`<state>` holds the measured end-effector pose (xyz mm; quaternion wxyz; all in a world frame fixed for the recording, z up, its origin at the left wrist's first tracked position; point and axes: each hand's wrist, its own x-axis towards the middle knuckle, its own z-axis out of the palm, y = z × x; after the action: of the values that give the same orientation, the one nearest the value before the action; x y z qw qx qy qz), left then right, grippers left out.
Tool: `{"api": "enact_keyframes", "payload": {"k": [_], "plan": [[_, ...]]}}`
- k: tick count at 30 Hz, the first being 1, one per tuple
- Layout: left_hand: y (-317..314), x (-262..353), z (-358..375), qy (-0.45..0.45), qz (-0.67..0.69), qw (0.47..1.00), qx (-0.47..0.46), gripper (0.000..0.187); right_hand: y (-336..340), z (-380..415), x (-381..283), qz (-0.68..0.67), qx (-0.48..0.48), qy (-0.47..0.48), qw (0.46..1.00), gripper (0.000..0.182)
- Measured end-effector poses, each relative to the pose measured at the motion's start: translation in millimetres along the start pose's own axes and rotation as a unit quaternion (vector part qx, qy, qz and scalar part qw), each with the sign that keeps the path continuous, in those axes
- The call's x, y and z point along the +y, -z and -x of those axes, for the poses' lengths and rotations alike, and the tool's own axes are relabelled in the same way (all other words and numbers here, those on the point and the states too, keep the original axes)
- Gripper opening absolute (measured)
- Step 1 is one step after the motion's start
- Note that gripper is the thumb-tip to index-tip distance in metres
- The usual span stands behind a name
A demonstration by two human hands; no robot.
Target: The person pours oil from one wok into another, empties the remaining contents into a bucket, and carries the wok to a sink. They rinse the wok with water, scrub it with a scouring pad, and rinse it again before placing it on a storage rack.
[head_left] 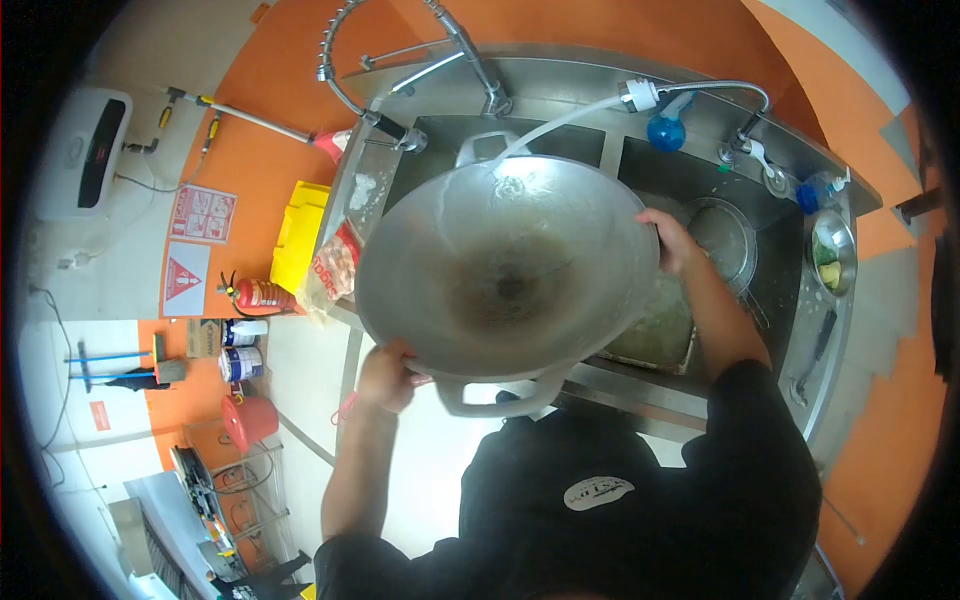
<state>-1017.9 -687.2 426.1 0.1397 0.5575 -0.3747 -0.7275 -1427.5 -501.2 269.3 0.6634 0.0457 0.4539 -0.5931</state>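
A large grey metal wok (430, 260) with two loop handles is held tilted over the sink, its inside facing me. My left hand (388, 378) is closed on its lower left rim, beside the near handle. My right hand (668, 240) grips the right rim, thumb on the edge and fingers partly hidden behind. From the white tap nozzle (638, 95), a stream of water runs into the far side of the wok. A brownish patch and a darker spot mark the middle of the bowl.
Behind the wok, the sink (780, 250) holds a round strainer (722, 240) and a tray with cloudy water (655, 325). A spring-hose tap (400, 135) stands back left. On the right ledge sits a metal bowl (832, 255) with food scraps. A plastic bag (335, 268) lies left.
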Motion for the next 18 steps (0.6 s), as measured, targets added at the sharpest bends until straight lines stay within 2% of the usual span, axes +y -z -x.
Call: {"api": "enact_keyframes", "payload": {"k": [1, 4, 5, 6, 8, 9, 11, 12, 14, 18], "plan": [[3.8, -12.9, -2.6, -0.008, 0.024, 0.999, 0.031, 0.014, -5.6, 12.5, 12.5, -0.048, 0.007, 0.040, 0.998, 0.051], [-3.8, -52.7, -7.2, -0.061, -0.059, 0.996, -0.001, 0.029, -55.2, 90.6, 44.1, -0.030, 0.043, 0.023, 0.998, 0.059], [-56.8, -32.2, 29.5, -0.006, 0.033, 0.998, 0.058, 0.029, -76.7, 111.4, 53.8, -0.028, 0.038, 0.015, 0.999, 0.061], [-64.0, -43.4, 30.7, -0.015, 0.052, 0.997, 0.046, 0.031, -92.2, 122.6, 63.9, -0.029, 0.038, 0.014, 0.999, 0.061], [-84.3, -56.0, 42.8, -0.030, 0.068, 0.996, 0.041, 0.037, -111.0, 134.9, 76.3, -0.134, -0.079, -0.012, 0.988, 0.048], [-98.2, -56.7, 51.0, -0.037, 0.065, 0.996, 0.042, 0.041, -102.6, 131.8, 76.8, -0.133, -0.079, -0.012, 0.988, 0.048], [-100.5, -69.0, 51.1, -0.017, 0.106, 0.993, 0.043, 0.034, -79.1, 119.2, 74.8, -0.102, -0.131, 0.051, 0.985, 0.032], [-101.2, -66.8, 55.4, -0.020, 0.105, 0.993, 0.043, 0.034, -80.3, 118.3, 70.0, -0.129, -0.110, 0.041, 0.985, 0.022], [-104.1, -62.5, 65.9, 0.015, 0.058, 0.998, -0.004, 0.038, -64.7, 101.8, 70.5, -0.103, -0.127, 0.031, 0.986, 0.023], [-56.0, -50.2, 54.0, -0.035, 0.039, 0.997, 0.052, 0.048, -19.6, 59.1, 84.6, -0.055, -0.143, 0.002, 0.988, 0.026]]}}
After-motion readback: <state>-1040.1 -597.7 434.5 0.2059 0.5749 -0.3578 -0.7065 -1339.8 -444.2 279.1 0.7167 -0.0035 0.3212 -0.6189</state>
